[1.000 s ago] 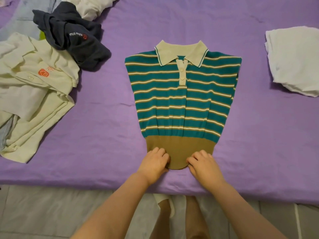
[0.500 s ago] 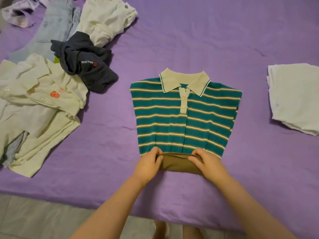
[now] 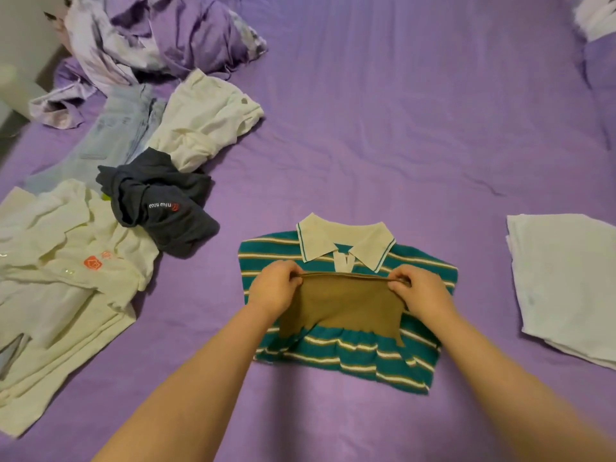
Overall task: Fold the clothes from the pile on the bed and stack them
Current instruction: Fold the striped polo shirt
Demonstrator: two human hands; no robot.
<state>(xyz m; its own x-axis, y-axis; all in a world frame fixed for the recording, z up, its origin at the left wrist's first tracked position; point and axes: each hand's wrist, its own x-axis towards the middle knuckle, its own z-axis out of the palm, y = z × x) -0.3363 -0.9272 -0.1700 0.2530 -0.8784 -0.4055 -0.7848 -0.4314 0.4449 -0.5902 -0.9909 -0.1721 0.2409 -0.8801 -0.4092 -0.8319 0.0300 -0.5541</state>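
Since half a second ago, the left hand (image 3: 275, 288) and right hand (image 3: 421, 291), each grip pinching the brown hem (image 3: 343, 301), have carried it up the striped polo (image 3: 366, 361) to just below the collar (image 3: 346, 240).

The folded white garment (image 3: 566, 288) at three o'clock is being cut off by the edge; the polo shirt's (image 3: 346, 358) placket is being hidden by its folded-up brown hem (image 3: 343, 301).

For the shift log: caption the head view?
Both hands pinch the striped polo's brown hem, folding it toward the collar.
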